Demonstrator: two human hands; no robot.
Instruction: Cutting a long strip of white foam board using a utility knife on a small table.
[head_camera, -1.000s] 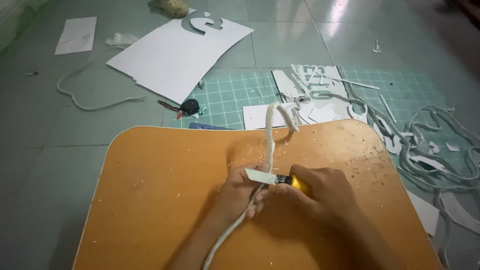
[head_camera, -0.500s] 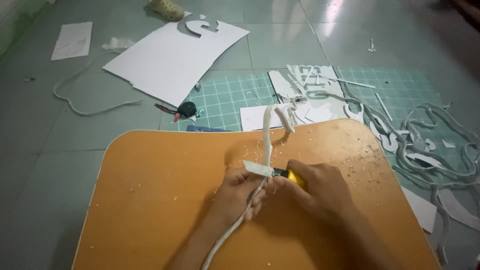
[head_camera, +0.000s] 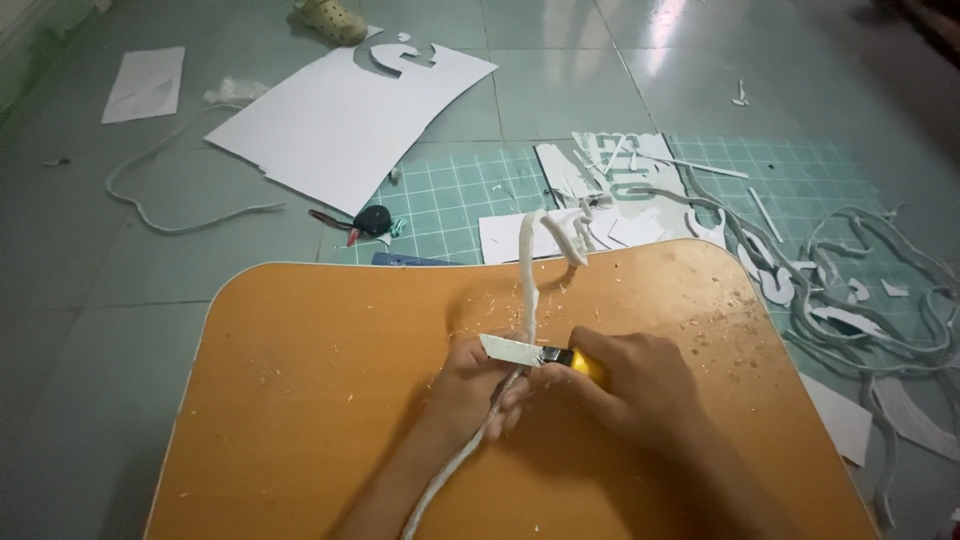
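My left hand (head_camera: 470, 390) grips a long white foam strip (head_camera: 528, 290) against the orange board (head_camera: 320, 400). The strip runs from under my wrist up past my fingers and curls over at its far end. In my right hand (head_camera: 630, 385) is a yellow-handled utility knife (head_camera: 535, 353), its metal blade lying across the strip just beyond my left fingers. White shavings are scattered on the board around both hands.
A green cutting mat (head_camera: 450, 200) lies beyond the board with white cut-out scraps and a black-and-red tool (head_camera: 365, 222). A large white sheet (head_camera: 340, 120) lies farther back. Tangled white strips (head_camera: 870, 290) pile at the right. A loose strip (head_camera: 170, 215) curls on the tiled floor at the left.
Both hands stay at the same place on the strip; the blade has shifted only slightly across it. The view has drifted a little.
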